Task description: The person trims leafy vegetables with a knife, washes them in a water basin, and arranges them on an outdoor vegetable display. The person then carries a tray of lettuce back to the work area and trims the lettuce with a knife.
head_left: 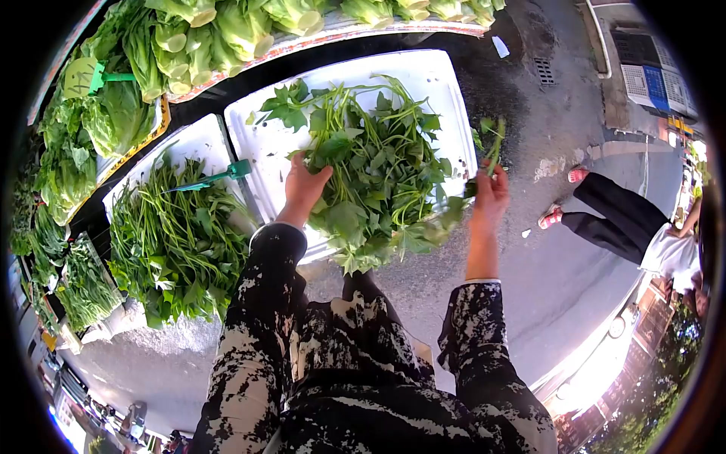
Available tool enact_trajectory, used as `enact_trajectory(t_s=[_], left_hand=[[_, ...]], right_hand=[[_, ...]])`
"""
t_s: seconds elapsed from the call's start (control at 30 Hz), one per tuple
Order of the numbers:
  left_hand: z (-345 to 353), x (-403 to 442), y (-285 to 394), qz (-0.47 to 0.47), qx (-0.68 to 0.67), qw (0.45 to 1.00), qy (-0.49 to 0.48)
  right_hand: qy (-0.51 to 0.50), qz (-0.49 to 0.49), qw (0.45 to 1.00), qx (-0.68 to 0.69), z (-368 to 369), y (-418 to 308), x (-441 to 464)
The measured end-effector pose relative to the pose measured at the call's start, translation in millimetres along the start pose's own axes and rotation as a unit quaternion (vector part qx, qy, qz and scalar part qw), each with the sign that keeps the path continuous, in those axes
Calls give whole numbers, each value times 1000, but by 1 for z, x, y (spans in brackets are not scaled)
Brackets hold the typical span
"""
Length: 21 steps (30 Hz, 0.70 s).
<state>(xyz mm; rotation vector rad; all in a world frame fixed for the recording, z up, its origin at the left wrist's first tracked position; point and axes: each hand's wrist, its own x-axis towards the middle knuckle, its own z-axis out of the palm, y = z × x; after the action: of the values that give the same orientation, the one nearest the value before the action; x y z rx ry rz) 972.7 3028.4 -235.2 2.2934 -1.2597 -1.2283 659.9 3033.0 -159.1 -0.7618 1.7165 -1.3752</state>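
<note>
A large heap of leafy green stems (pixel 370 159) lies in a white foam tray (pixel 446 83) in front of me. My left hand (pixel 304 185) is at the heap's left side, its fingers against the leaves; how far they close round any stems is hidden. At the tray's right edge, my right hand (pixel 490 198) is closed on a few green stems (pixel 495 147) that stick up above the fingers. Leaves also hang by that hand toward the heap.
More long-stemmed greens (pixel 181 242) lie at the left, with a green tag clip (pixel 215 178) above them. Lettuces (pixel 227 38) line the back stand. On the right, a person in black trousers (pixel 612 216) is on the pavement, near a drain grate (pixel 544 72).
</note>
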Motion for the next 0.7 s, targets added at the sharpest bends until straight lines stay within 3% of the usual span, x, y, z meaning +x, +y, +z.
enact_trajectory(t_s=[0.07,0.1,0.2,0.23,0.27,0.33,0.4,0.5,0.57,0.63,0.7], left_hand=[[-1,-1,-3,-17,-6,1000,1],[-2,-1,-5,-22,-33,999,1],[0,-1,-15,-35,-97,995,0],[1,-3,-19,-42,-133,990,0],[-1,-8,-17,-45,-130,990,0],[-11,-19,-9,-70,-245,967,-26],[-12,-20,-21,-58,-252,966,-32],[-13,-20,-35,-25,-266,964,-13],[-14,-18,-47,-32,-276,961,-3],[-17,-15,-63,-34,-290,956,4],[-24,-15,-69,-39,-278,960,-9]], right_hand=[[41,-53,963,-262,-17,-3,22],[63,-57,904,-419,-12,-17,28],[70,-87,875,-471,12,19,73],[34,-51,899,-434,26,31,85],[21,-47,896,-442,44,41,94],[-56,50,904,-420,80,49,97],[-139,170,861,-459,111,57,98],[-271,168,842,-436,122,63,97],[-282,246,861,-345,115,52,97],[-211,307,886,-274,101,59,105],[-240,311,904,-170,75,42,106]])
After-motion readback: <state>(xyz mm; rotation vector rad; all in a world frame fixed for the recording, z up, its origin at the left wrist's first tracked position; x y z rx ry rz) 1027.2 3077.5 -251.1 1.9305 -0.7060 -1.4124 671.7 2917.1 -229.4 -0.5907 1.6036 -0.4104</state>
